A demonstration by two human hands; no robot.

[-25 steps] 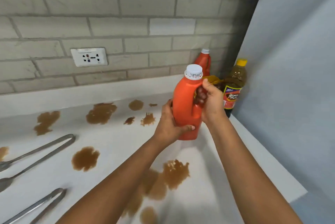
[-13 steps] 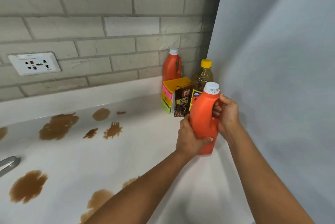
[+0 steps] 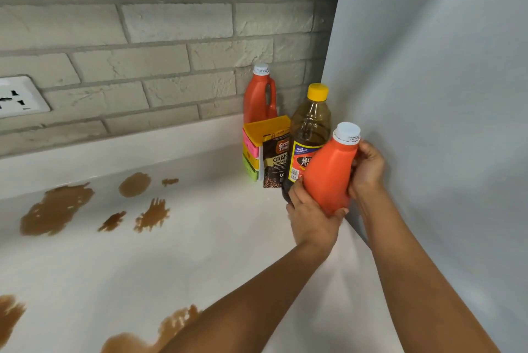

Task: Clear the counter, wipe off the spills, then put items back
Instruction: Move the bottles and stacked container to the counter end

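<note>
Head view: both hands, left hand (image 3: 310, 217) under the base and right hand (image 3: 368, 171) behind, clasp a tilted orange bottle (image 3: 330, 174) near the corner group (clearing under way); the brown spills (image 3: 55, 209) on the counter (image 3: 228, 238) remain unwiped.

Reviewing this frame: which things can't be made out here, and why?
Head view only:
- Held orange bottle: its base is hidden by the left hand; its handle side by the right hand.
- Oil bottle: label partly blocked by the held bottle.
- Coffee packet: right part covered by the oil bottle.
- Wall socket: cut off by the left edge.
- Spill: cut off by the bottom edge.
</note>
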